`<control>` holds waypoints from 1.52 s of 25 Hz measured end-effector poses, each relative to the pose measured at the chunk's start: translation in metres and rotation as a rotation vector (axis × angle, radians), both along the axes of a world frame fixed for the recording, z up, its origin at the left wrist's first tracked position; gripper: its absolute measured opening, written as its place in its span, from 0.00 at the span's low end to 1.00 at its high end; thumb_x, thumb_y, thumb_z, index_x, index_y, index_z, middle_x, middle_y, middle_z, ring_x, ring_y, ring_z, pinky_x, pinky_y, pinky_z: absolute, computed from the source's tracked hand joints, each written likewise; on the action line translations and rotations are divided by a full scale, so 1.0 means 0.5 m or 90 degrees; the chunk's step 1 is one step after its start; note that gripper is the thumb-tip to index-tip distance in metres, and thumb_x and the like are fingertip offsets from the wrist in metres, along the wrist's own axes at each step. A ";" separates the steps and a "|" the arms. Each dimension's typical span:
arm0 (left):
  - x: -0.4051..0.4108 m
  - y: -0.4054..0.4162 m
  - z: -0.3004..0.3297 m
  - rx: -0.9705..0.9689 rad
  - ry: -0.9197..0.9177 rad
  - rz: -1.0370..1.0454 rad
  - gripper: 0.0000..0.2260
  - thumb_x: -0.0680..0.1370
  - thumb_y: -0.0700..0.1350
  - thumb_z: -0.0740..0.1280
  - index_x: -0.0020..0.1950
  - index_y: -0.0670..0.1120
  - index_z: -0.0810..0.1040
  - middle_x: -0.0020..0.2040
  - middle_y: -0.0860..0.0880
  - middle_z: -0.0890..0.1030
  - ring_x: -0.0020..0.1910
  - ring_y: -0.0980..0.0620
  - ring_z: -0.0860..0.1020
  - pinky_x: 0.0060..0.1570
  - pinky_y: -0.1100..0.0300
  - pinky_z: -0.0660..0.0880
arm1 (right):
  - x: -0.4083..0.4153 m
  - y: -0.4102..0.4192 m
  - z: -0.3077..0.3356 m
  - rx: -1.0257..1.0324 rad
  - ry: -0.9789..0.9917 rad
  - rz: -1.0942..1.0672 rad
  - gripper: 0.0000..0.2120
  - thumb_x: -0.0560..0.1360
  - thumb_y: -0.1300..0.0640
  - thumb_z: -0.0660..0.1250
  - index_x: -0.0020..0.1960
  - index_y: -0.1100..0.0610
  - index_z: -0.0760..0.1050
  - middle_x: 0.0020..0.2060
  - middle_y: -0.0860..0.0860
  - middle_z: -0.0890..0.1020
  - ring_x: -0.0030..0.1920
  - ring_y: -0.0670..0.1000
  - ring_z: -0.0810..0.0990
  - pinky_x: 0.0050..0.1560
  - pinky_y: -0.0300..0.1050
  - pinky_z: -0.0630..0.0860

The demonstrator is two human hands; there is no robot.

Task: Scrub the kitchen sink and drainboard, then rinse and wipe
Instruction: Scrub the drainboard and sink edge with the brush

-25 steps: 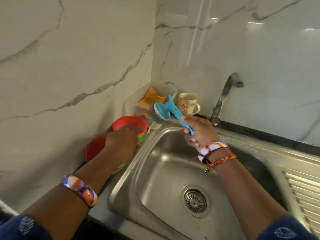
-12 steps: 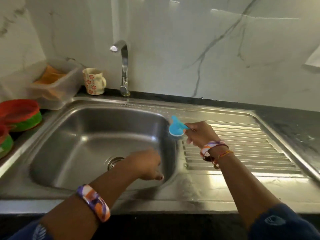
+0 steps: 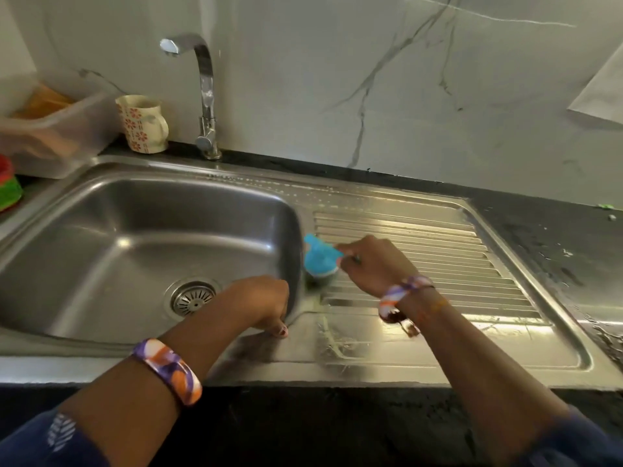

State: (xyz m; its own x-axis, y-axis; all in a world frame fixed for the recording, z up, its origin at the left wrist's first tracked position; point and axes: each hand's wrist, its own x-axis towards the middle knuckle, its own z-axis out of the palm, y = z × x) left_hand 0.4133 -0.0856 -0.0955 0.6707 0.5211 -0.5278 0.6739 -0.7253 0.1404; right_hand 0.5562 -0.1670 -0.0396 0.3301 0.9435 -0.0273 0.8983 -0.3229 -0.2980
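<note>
A stainless steel sink with a round drain strainer fills the left half, and its ribbed drainboard runs to the right. My right hand grips the handle of a blue scrub brush; the brush head presses on the drainboard's left edge beside the basin. My left hand rests on the sink's front rim at the basin's near right corner, fingers curled over the edge. Smeared suds streak the flat steel in front of the ribs.
A chrome tap stands behind the basin. Left of it sit a floral mug, a clear plastic tub and red and green bowls. Wet black countertop lies right of the drainboard. Marble wall behind.
The view swung from the left corner to the whole sink. My right hand brought the brush down onto the drainboard edge and nearer. My left hand left the red bowls and settled on the front rim.
</note>
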 end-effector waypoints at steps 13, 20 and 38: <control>0.013 0.033 -0.022 -0.150 0.010 0.013 0.16 0.76 0.45 0.68 0.56 0.34 0.80 0.53 0.40 0.83 0.46 0.46 0.83 0.36 0.69 0.70 | -0.012 -0.090 0.045 -0.155 0.074 0.077 0.15 0.78 0.57 0.61 0.62 0.50 0.77 0.33 0.45 0.80 0.29 0.40 0.73 0.26 0.26 0.65; 0.015 0.029 -0.016 -0.164 0.011 0.021 0.10 0.77 0.46 0.67 0.44 0.40 0.80 0.54 0.40 0.82 0.45 0.46 0.83 0.36 0.70 0.69 | -0.009 0.100 -0.018 0.006 -0.111 -0.050 0.17 0.78 0.54 0.58 0.65 0.54 0.73 0.61 0.57 0.76 0.60 0.60 0.76 0.55 0.47 0.73; 0.016 -0.005 -0.009 0.070 0.012 0.025 0.17 0.73 0.53 0.70 0.53 0.41 0.80 0.43 0.49 0.77 0.49 0.47 0.78 0.54 0.55 0.74 | -0.055 0.016 -0.054 0.043 -0.013 -0.014 0.18 0.78 0.57 0.58 0.66 0.55 0.73 0.58 0.59 0.80 0.57 0.60 0.78 0.55 0.47 0.73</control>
State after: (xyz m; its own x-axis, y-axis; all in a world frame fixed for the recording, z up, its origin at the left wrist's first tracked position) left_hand 0.4211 -0.0881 -0.1000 0.6392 0.6022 -0.4784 0.7042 -0.7083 0.0493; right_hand 0.5288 -0.1592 -0.0665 0.3514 0.9352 0.0431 0.8971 -0.3231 -0.3014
